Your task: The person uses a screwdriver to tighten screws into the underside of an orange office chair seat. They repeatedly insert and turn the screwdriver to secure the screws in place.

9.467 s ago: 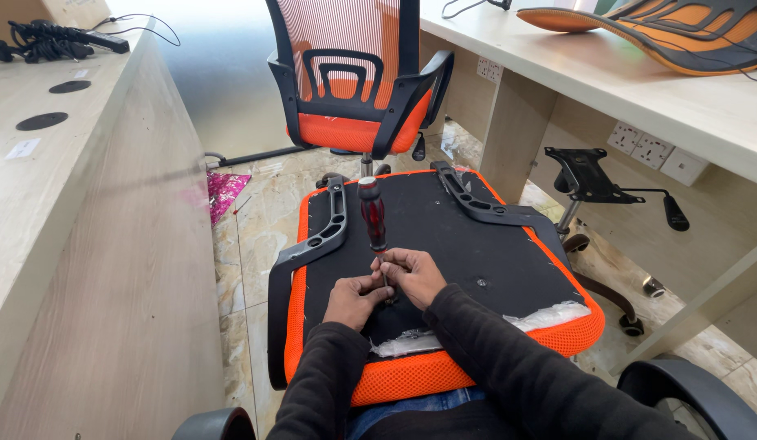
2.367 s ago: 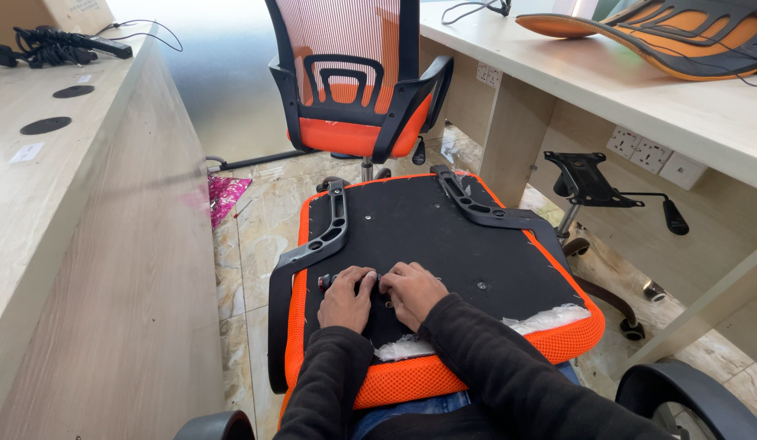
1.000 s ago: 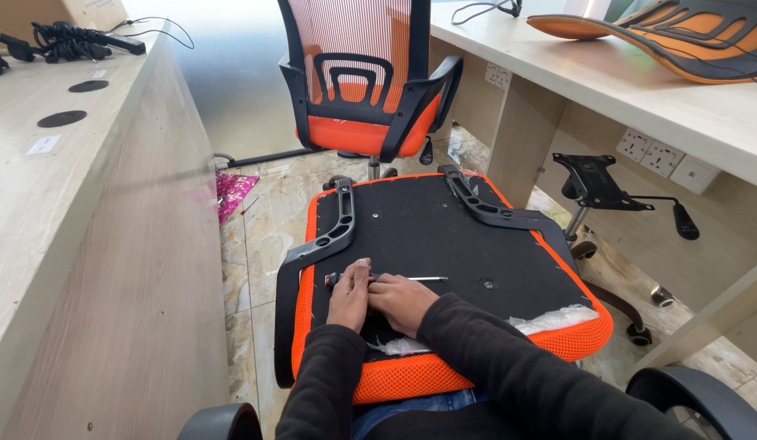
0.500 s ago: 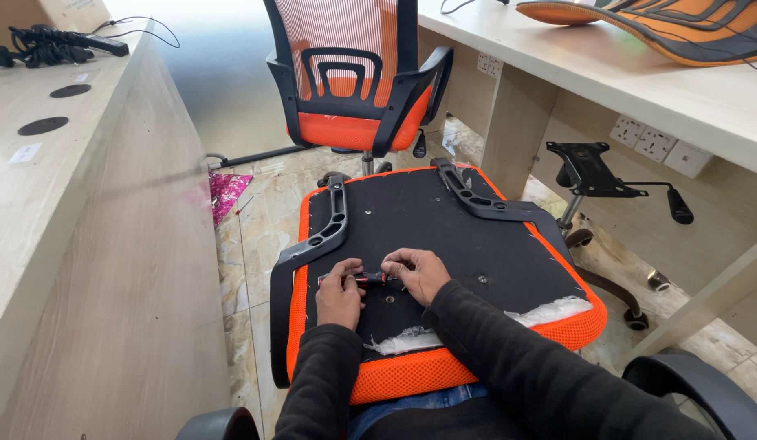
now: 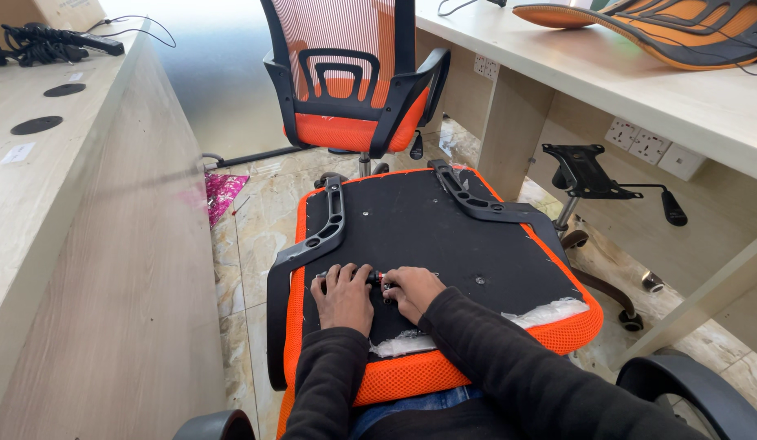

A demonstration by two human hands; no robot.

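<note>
An upturned orange chair seat (image 5: pixel 492 342) with a black underside lies across my lap. Two black armrest brackets are fixed to it, one on the left (image 5: pixel 317 236) and one at the far right (image 5: pixel 476 200). My left hand (image 5: pixel 343 297) rests flat on the black underside, fingers over the dark shaft of a screwdriver (image 5: pixel 369 277) lying sideways. My right hand (image 5: pixel 411 291) is curled beside it, fingers at the tool's red part. Exactly how the tool is gripped is hidden by the fingers.
An assembled orange mesh chair (image 5: pixel 354 81) stands ahead. A wooden counter (image 5: pixel 61 204) runs along the left, a desk (image 5: pixel 639 90) with another seat part (image 5: pixel 672 28) on the right. A chair base with mechanism (image 5: pixel 590 175) stands under the desk. Pink wrapper (image 5: pixel 220 194) on the floor.
Both hands have dropped from a raised pinch to lie low on the seat underside. The screwdriver, upright 9.5 s ago, now lies flat under my fingers.
</note>
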